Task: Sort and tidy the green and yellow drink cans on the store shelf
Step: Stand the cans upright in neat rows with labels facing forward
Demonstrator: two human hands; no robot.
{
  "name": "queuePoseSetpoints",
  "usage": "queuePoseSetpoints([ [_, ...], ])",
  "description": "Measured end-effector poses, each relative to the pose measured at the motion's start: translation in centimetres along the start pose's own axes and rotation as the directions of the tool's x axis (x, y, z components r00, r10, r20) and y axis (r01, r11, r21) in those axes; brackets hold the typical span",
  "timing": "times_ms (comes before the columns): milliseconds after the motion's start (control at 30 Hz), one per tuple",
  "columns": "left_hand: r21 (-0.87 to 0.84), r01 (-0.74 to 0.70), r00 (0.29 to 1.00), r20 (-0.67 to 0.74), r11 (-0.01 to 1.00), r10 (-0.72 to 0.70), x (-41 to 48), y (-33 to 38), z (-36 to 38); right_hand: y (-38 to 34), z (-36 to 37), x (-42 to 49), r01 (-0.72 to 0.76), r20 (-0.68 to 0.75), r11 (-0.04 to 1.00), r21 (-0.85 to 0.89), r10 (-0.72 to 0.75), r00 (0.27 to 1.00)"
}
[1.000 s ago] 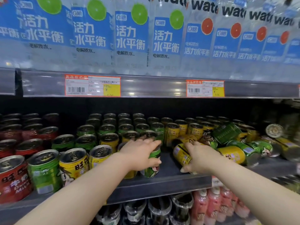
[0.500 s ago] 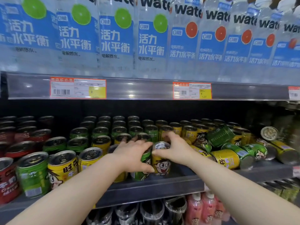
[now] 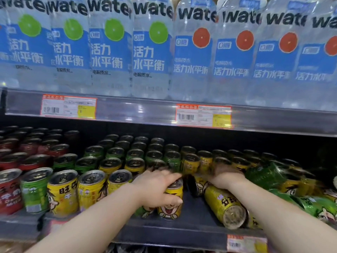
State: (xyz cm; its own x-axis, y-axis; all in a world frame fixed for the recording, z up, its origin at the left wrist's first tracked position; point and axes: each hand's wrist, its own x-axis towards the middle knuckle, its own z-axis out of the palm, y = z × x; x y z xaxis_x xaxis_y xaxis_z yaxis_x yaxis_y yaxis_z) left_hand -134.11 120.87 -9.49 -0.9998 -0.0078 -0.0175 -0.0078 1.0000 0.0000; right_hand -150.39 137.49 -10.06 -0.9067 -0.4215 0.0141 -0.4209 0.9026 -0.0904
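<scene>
Green and yellow cans fill the middle shelf. Upright green cans stand in rows behind a front row of yellow cans. My left hand grips an upright yellow can from above, near the shelf's front. A green can stands close on its left, mostly hidden by my wrist. My right hand is blurred and reaches back over a yellow can lying on its side. Its fingers are too blurred to read. Toppled green cans lie to the right.
Red cans fill the shelf's left end. More toppled green and yellow cans are piled at the right. Large water bottles stand on the upper shelf, whose edge overhangs the cans. A price tag hangs below.
My right hand stood a yellow can upright beside the green can, let go and moved right and back to the toppled pile. My left hand shifted from the green can onto that yellow can.
</scene>
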Motion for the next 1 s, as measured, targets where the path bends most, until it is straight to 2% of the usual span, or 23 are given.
queuePoseSetpoints([
  [100, 0.012, 0.014, 1.0, -0.002, 1.0, -0.014, 0.0, 0.2, -0.1, -0.5, 0.4, 0.7, -0.028, 0.058, 0.998, 0.052, 0.025, 0.998],
  [200, 0.023, 0.024, 1.0, -0.01, 0.999, -0.024, 0.0, 0.3, -0.1, -1.2, 0.5, 0.6, -0.017, 0.079, 0.974, 0.227, -0.001, 0.997],
  [333, 0.025, 0.027, 0.999, -0.021, 0.999, -0.027, -0.1, 0.4, 0.0, -2.5, 1.2, 0.1, 0.118, 0.005, 0.92, 0.373, -0.129, 0.992],
  [433, 0.022, 0.026, 0.999, -0.024, 0.999, -0.026, 0.0, 0.3, 0.0, -3.0, 0.7, -0.2, 0.142, -0.058, 0.883, 0.448, -0.13, 0.99],
  [500, 0.027, 0.023, 1.0, -0.022, 0.999, -0.023, 0.0, 0.2, 0.0, -3.2, 0.4, -0.6, 0.18, -0.104, 0.886, 0.428, -0.149, 0.983],
  [567, 0.029, 0.022, 0.999, -0.026, 0.999, -0.021, 0.0, 0.2, 0.1, -3.8, 0.0, -1.9, 0.312, -0.164, 0.912, 0.268, -0.276, 0.947],
  [633, 0.03, 0.025, 0.999, -0.033, 0.999, -0.024, 0.0, 0.1, 0.2, -4.3, 0.2, -2.9, 0.442, -0.189, 0.89, 0.11, -0.418, 0.889],
  [700, 0.023, 0.035, 0.999, -0.038, 0.999, -0.034, 0.0, 0.1, 0.3, -4.2, 0.0, -3.1, 0.465, -0.17, 0.872, 0.151, -0.441, 0.881],
  [800, 0.006, 0.044, 0.999, -0.012, 0.999, -0.043, 0.1, 0.1, 0.2, -2.7, -1.9, -3.4, 0.419, -0.151, 0.858, 0.297, -0.392, 0.908],
  [867, -0.01, 0.052, 0.999, 0.001, 0.999, -0.052, 0.2, 0.2, 0.0, -0.9, -3.3, -4.1, 0.395, -0.079, 0.874, 0.282, -0.389, 0.918],
  [933, -0.021, 0.058, 0.998, -0.008, 0.998, -0.058, 0.5, 0.6, -0.4, 0.8, -4.0, -5.0, 0.391, 0.158, 0.906, 0.163, -0.415, 0.896],
  [1000, -0.013, 0.03, 0.999, -0.026, 0.999, -0.03, 1.2, 1.6, -0.7, 2.0, -3.8, -5.9, 0.408, 0.376, 0.913, 0.023, -0.386, 0.842],
])
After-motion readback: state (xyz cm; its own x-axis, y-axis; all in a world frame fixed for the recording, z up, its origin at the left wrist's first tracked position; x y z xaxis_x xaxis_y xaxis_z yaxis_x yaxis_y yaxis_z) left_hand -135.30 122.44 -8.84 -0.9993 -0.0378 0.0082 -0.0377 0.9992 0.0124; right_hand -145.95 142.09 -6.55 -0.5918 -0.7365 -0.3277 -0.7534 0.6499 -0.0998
